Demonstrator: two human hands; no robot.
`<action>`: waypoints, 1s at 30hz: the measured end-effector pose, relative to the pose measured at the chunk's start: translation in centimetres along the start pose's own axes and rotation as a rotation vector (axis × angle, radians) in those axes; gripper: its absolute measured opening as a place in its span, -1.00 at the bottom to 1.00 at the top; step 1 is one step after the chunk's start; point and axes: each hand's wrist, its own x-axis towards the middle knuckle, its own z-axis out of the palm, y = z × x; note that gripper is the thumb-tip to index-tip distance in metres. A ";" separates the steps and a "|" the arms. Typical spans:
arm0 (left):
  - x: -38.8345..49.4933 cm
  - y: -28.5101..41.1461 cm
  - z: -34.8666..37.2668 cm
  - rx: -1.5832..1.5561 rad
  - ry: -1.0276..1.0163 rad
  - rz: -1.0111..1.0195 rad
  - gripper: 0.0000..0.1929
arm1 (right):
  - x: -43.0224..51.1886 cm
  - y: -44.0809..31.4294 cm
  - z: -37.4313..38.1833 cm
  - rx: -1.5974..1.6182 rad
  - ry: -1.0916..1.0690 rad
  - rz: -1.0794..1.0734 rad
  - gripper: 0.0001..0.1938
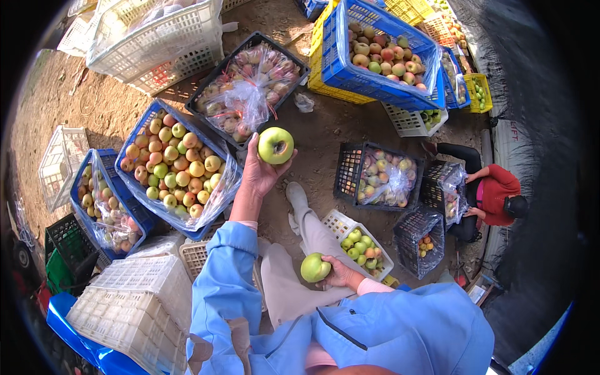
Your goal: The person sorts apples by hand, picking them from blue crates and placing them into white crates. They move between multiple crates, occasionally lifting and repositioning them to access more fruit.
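My left hand (260, 177) is raised in front of me, its fingers around a large green apple (274, 144) with a brownish hollow facing up. Lower and nearer my lap, my right hand (341, 273) grips another green apple (313, 267) from its right side. Just beyond the right hand stands a white plastic crate (338, 222) holding green apples (359, 244) and a few reddish ones. To the left of my left hand is a blue crate (180, 123) lined with clear plastic, full of yellow-red apples (180, 161).
A black crate (291, 63) of bagged apples lies ahead. Stacked white crates (129, 304) stand at lower left. A blue crate (338, 51) of apples tops a yellow one. On the right, a person in red (501, 192) handles a black crate (433, 192) beside other black crates (349, 171).
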 end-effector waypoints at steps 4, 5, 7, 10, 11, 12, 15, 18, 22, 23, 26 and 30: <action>11.5 -3.4 11.3 0.061 -0.093 -0.076 -0.46 | -0.8 -1.6 -0.9 0.066 -0.079 -0.111 -0.45; 14.2 -3.8 13.2 0.055 -0.112 -0.086 -0.46 | -1.2 -2.2 -0.9 0.092 -0.084 -0.148 -0.45; 19.5 -4.9 16.9 0.098 -0.095 -0.084 -0.43 | -2.1 -3.4 -1.2 0.159 -0.106 -0.229 -0.45; 24.0 -5.8 21.4 0.225 0.004 0.003 -0.37 | -3.4 -5.3 -1.9 0.286 -0.089 -0.316 -0.44; 25.3 -5.6 21.9 0.228 0.027 0.031 -0.33 | -3.6 -5.8 -2.0 0.330 -0.078 -0.339 -0.43; 25.9 -5.8 22.0 0.210 -0.029 0.050 -0.32 | -4.1 -6.4 -2.3 0.334 -0.097 -0.370 -0.42; 25.0 -6.9 20.0 0.214 -0.056 -0.006 -0.29 | -5.9 -9.1 -2.6 0.335 -0.065 -0.388 -0.37; 18.0 -8.9 13.7 0.404 -0.099 -0.086 -0.32 | -7.3 -13.9 -0.5 0.309 -0.124 -0.488 -0.32; 3.9 -10.8 0.4 0.403 0.257 -0.065 -0.36 | -7.3 -21.1 3.3 0.119 -0.108 -0.674 -0.35; -0.1 -11.3 -2.4 0.416 0.352 -0.053 -0.37 | -7.0 -22.3 3.8 0.082 -0.118 -0.705 -0.34; -11.7 -12.9 -10.3 0.317 0.691 -0.059 -0.43 | -5.9 -23.9 6.2 0.054 -0.188 -0.692 -0.38; -26.1 -16.2 -17.4 0.269 0.905 0.058 -0.47 | -4.4 -20.9 9.6 -0.038 -0.209 -0.620 -0.43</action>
